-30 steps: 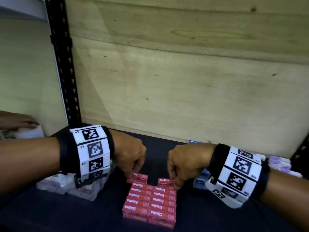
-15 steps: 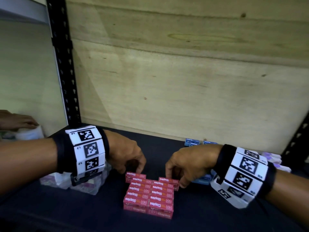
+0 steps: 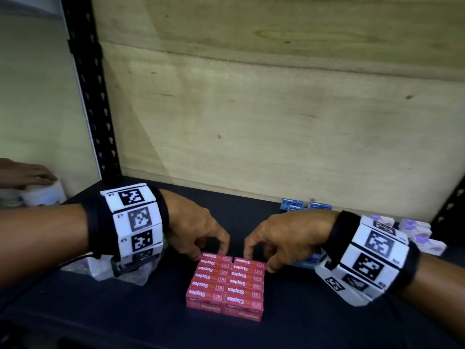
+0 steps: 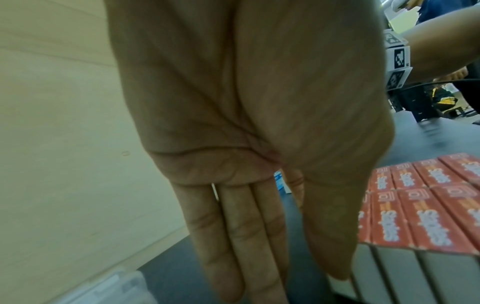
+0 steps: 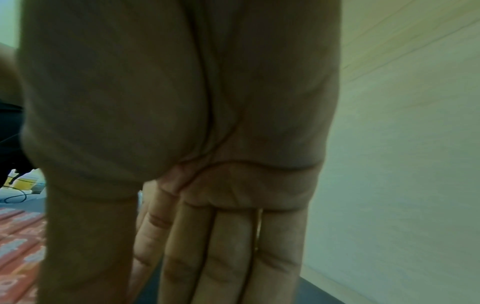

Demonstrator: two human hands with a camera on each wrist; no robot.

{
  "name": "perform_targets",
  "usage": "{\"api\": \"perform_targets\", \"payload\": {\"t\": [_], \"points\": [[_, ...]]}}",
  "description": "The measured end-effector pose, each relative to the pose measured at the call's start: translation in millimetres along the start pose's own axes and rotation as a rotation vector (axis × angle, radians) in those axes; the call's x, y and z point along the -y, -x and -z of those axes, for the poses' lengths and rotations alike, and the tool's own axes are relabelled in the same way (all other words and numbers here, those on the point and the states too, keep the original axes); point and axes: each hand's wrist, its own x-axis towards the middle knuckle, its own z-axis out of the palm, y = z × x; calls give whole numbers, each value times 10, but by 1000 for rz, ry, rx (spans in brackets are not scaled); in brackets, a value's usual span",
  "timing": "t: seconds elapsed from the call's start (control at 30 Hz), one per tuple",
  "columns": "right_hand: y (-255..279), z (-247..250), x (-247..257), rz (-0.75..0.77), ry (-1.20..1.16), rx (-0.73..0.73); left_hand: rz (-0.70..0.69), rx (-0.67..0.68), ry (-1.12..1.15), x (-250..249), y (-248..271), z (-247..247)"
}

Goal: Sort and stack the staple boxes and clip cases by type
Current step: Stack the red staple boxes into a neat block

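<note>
Both your left hand point(image 3: 198, 233) and right hand point(image 3: 281, 238) are loose, holding nothing, fingertips at the red staple boxes point(image 3: 226, 283). Push unevenly and the rows slide crooked.

Plywood back panel point(image 3: 276, 109), black slotted upright point(image 3: 93, 96), dark shelf point(image 3: 125, 318).

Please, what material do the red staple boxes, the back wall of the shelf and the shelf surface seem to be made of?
Red staple boxes: probably thin printed cardboard, matte, with folded edges and white lettering.
Back wall: unfinished plywood, by its pale grain and knots.
Shelf surface: dark and matte; whether cloth, mat or painted board cannot be told.
</note>
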Motion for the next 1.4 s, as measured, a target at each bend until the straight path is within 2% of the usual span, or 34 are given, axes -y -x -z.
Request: {"api": "perform_targets", "payload": {"t": [0.33, 0.53, 0.63, 0.8, 0.93, 1.03, 1.23, 1.3, 1.4], "points": [[-40, 23, -12, 0, -23, 16, 14, 19, 37, -41, 1, 44], [44, 22, -21, -83, -102, 45, 104, 49, 102, -72, 76, 55], [142, -18, 8, -98, -150, 58, 130, 15, 141, -115, 153, 60], [253, -43, 151, -112, -95, 19, 154, -3, 152, -161, 266, 116], [300, -74, 254, -156, 66, 17, 146, -160, 51, -130, 242, -42], [316, -120, 297, -156, 166, -10, 157, -138, 7, -133, 206, -113], [316, -144, 293, -124, 108, -66, 133, -200, -49, -182, 239, -171], [310, -149, 284, -113, 93, -75, 132, -183, -74, -184, 233, -162], [272, -172, 269, -108, 83, -85, 141, -39, -28, -181, 226, -94]]}}
